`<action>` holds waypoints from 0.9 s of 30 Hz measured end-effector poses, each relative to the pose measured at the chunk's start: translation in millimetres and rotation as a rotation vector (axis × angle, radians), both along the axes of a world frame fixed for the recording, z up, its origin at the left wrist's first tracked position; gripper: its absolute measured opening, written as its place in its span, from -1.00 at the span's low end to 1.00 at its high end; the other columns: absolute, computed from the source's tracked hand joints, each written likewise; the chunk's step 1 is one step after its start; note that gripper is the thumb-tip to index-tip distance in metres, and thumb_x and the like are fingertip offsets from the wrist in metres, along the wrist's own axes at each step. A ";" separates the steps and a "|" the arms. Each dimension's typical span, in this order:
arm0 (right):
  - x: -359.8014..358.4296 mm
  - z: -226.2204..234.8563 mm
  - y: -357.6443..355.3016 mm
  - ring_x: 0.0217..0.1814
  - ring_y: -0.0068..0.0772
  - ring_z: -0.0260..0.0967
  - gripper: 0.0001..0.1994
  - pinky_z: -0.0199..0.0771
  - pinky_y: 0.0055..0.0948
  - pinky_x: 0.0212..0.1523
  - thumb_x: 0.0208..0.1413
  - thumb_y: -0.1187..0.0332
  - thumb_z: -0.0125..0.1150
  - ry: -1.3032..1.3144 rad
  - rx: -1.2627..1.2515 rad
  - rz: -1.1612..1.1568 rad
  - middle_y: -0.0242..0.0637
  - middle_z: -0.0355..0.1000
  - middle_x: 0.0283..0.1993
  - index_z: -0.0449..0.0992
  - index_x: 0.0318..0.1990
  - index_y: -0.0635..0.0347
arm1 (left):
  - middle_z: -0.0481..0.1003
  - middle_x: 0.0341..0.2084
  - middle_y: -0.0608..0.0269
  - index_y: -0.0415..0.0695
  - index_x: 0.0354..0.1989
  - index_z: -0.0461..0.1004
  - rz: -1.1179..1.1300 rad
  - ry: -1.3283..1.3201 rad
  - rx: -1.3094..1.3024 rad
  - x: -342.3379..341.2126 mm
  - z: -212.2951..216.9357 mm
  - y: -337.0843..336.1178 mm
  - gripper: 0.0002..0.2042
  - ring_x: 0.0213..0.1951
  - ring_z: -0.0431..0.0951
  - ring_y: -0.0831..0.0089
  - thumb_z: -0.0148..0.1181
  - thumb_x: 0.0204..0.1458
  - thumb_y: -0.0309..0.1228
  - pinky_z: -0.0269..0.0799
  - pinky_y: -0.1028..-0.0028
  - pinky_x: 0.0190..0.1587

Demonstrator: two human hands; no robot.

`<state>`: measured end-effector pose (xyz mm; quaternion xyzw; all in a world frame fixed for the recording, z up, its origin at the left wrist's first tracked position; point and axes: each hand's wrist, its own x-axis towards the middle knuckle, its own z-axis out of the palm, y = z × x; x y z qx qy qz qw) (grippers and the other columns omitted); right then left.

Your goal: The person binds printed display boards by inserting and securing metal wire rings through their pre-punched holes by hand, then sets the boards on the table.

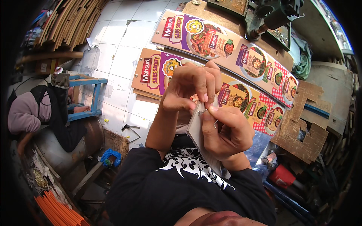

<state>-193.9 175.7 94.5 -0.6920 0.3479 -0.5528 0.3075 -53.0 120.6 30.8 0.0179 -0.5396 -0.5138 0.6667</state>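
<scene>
Close to my chest, a thin pale board [197, 140] is held up at a slant, its narrow edge turned toward me. My left hand [190, 84] pinches the board's top end between bent fingers and thumb. On the other side, my right hand [229, 133] is closed, thumb and forefinger gripping a small piece of bent metal wire [203, 111] at the board's upper corner. The wire seems to pass through or against the board there; its exact shape is partly hidden by my fingers. Beyond my hands lie long printed food-advert boards [171, 32] in stacks.
A drill press [258, 32] stands at the far right of the wooden bench. A cut-out brown board [301, 130] lies to the right. On the left, another person [32, 109] sits near a blue stool frame [98, 94]. Wooden strips [71, 22] are piled at far left.
</scene>
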 end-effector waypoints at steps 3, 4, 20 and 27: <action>-2.9 -5.3 -0.7 -0.63 -0.64 0.31 -0.78 0.24 -0.66 -0.63 -0.14 0.65 0.36 -0.071 0.020 0.096 -0.30 0.47 -0.53 0.55 -0.29 0.28 | 0.51 -0.66 0.25 -0.12 -0.57 0.41 0.007 0.013 -0.003 -0.4 0.7 1.0 -0.67 -0.54 0.37 0.43 0.37 -0.16 -0.14 0.12 0.43 -0.20; -4.5 -6.0 0.7 -0.63 -0.67 0.28 -0.80 0.21 -0.68 -0.63 -0.12 0.63 0.36 -0.101 0.110 0.132 -0.31 0.46 -0.53 0.55 -0.29 0.28 | 0.51 -0.66 0.25 -0.12 -0.57 0.41 0.009 0.013 -0.004 -0.3 0.7 1.4 -0.67 -0.54 0.37 0.43 0.37 -0.16 -0.14 0.12 0.43 -0.20; -4.3 4.0 2.0 -0.67 -0.64 0.28 -0.81 0.22 -0.64 -0.65 -0.17 0.64 0.35 0.023 0.116 0.080 -0.34 0.41 -0.61 0.55 -0.34 0.26 | 0.52 -0.65 0.24 -0.12 -0.56 0.40 0.011 0.032 0.054 -1.9 -0.9 5.0 -0.68 -0.54 0.38 0.44 0.37 -0.16 -0.16 0.15 0.45 -0.20; -1.0 0.1 4.2 -0.70 -0.71 0.19 -0.75 0.07 -0.70 -0.73 -0.19 0.67 0.36 0.111 -0.143 -0.027 -0.29 0.44 -0.56 0.52 -0.29 0.26 | 0.53 -0.64 0.24 -0.12 -0.55 0.39 0.009 0.022 0.044 -0.9 -1.7 4.7 -0.69 -0.54 0.39 0.44 0.36 -0.17 -0.18 0.15 0.45 -0.20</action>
